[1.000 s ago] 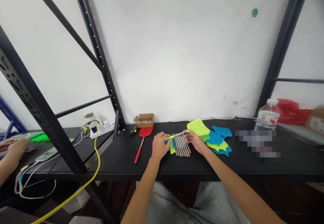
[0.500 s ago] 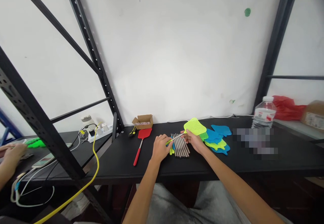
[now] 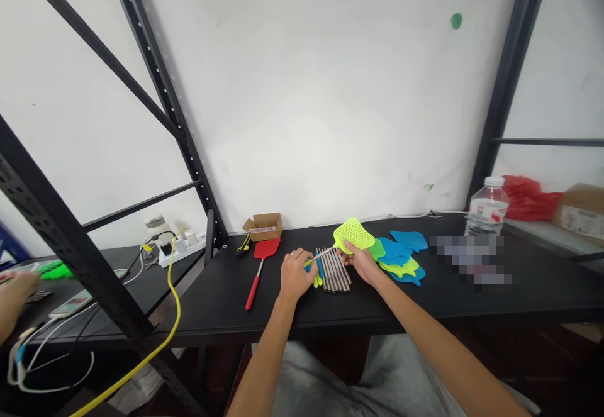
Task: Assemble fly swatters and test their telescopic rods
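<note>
Held swatter [image 3: 355,233]: is showing neon yellow on its finely perforated paddle, silver along its shaft. Metal rods [image 3: 336,273]: are gleaming silver-grey. Loose paddles [image 3: 395,250]: are displaying blue, green and neon yellow. Second swatter [image 3: 267,249]: is wearing red at head and grip, silver between. Tabletop [image 3: 212,294]: is presenting black. Wall [image 3: 306,102]: is appearing white, blotched green.
</note>
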Action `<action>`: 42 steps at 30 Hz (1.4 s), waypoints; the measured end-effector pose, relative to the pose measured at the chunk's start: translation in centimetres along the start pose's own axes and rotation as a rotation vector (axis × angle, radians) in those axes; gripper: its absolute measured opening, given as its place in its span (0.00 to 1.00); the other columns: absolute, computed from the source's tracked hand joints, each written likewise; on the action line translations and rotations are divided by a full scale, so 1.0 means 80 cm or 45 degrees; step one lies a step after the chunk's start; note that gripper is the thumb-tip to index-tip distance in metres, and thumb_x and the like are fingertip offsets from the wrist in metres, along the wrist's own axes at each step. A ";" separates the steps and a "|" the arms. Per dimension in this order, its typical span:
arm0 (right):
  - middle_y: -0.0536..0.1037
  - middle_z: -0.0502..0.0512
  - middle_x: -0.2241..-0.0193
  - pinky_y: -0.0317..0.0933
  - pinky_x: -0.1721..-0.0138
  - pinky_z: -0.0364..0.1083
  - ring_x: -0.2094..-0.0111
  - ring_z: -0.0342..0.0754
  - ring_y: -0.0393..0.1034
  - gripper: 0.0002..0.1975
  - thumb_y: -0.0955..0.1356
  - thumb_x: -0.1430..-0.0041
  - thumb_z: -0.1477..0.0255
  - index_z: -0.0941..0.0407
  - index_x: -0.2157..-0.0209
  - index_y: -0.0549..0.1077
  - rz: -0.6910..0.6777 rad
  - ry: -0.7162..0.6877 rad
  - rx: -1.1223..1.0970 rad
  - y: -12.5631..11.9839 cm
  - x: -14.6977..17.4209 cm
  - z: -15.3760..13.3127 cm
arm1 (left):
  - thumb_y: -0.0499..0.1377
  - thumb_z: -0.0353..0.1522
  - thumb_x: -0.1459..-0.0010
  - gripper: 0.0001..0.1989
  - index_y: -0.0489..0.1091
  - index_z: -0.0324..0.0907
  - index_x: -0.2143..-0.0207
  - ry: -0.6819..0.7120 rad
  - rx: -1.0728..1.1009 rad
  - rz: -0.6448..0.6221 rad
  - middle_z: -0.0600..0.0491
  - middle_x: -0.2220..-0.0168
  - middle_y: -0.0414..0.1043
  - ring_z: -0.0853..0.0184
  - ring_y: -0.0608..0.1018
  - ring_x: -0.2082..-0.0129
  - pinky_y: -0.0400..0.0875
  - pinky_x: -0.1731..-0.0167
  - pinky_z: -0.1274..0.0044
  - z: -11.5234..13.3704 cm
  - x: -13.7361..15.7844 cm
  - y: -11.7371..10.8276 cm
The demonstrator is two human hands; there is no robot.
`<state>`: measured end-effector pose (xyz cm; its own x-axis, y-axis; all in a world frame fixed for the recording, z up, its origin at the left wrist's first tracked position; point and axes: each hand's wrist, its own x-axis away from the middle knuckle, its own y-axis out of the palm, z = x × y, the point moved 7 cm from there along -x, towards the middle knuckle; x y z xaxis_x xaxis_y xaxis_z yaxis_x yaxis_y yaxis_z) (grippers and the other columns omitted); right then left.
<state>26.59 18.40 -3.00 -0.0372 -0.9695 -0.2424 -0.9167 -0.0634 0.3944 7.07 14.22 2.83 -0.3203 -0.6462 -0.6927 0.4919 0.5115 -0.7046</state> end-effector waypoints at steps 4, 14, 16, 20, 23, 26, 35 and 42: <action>0.78 0.56 0.72 0.59 0.76 0.44 0.77 0.44 0.67 0.17 0.73 0.48 0.61 0.57 0.60 0.74 -0.008 -0.003 -0.009 0.000 0.000 0.000 | 0.56 0.28 0.46 0.05 0.70 0.43 0.66 -0.018 -0.022 0.010 0.53 0.66 0.71 0.65 0.72 0.63 0.61 0.61 0.74 -0.002 0.000 0.000; 0.79 0.55 0.72 0.59 0.77 0.43 0.78 0.44 0.68 0.16 0.72 0.47 0.61 0.56 0.60 0.73 0.018 -0.012 -0.031 -0.007 -0.005 0.005 | 0.54 0.34 0.37 0.05 0.70 0.44 0.63 0.116 -0.024 -0.039 0.53 0.65 0.70 0.66 0.71 0.64 0.60 0.62 0.74 0.009 -0.001 0.001; 0.79 0.55 0.71 0.59 0.76 0.43 0.77 0.44 0.68 0.16 0.72 0.47 0.61 0.56 0.60 0.73 0.009 -0.018 -0.036 -0.006 -0.005 0.004 | 0.53 0.34 0.36 0.07 0.70 0.44 0.63 0.133 -0.030 -0.038 0.52 0.64 0.70 0.66 0.71 0.64 0.60 0.62 0.74 0.009 0.000 0.001; 0.79 0.57 0.71 0.59 0.77 0.43 0.77 0.44 0.68 0.16 0.72 0.47 0.60 0.57 0.63 0.74 -0.020 -0.003 -0.028 -0.001 -0.001 -0.001 | 0.51 0.35 0.34 0.09 0.70 0.44 0.62 0.143 -0.050 -0.023 0.52 0.63 0.71 0.66 0.71 0.63 0.60 0.61 0.73 0.010 0.000 0.000; 0.80 0.59 0.69 0.59 0.76 0.42 0.77 0.43 0.68 0.16 0.72 0.47 0.59 0.58 0.68 0.74 -0.087 0.002 0.039 0.007 0.003 -0.006 | 0.49 0.36 0.33 0.11 0.70 0.44 0.60 0.132 -0.067 -0.024 0.52 0.62 0.71 0.66 0.71 0.62 0.60 0.61 0.73 0.010 0.000 -0.001; 0.80 0.59 0.68 0.59 0.76 0.42 0.76 0.42 0.68 0.17 0.72 0.48 0.58 0.58 0.65 0.76 -0.120 0.005 0.095 0.011 0.007 -0.011 | 0.48 0.36 0.32 0.13 0.71 0.44 0.59 0.112 -0.088 -0.038 0.51 0.61 0.72 0.66 0.71 0.62 0.60 0.60 0.73 0.009 -0.001 -0.002; 0.79 0.57 0.69 0.58 0.76 0.42 0.76 0.43 0.68 0.24 0.72 0.48 0.57 0.56 0.52 0.75 -0.104 0.038 0.102 0.009 0.008 -0.011 | 0.46 0.36 0.32 0.16 0.72 0.43 0.57 -0.086 -0.069 0.073 0.49 0.62 0.73 0.65 0.74 0.61 0.62 0.60 0.74 -0.011 -0.003 -0.015; 0.79 0.57 0.70 0.58 0.77 0.41 0.76 0.41 0.66 0.22 0.71 0.47 0.57 0.57 0.54 0.76 -0.120 0.029 0.084 0.008 0.005 -0.007 | 0.47 0.38 0.33 0.16 0.74 0.44 0.58 -0.350 -0.053 -0.058 0.50 0.62 0.77 0.65 0.77 0.63 0.64 0.63 0.76 -0.066 0.016 -0.039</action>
<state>26.24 17.84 -2.35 0.0587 -0.9650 -0.2555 -0.9401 -0.1395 0.3110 0.86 14.83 3.33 -0.1070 -0.7954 -0.5966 0.4465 0.4977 -0.7436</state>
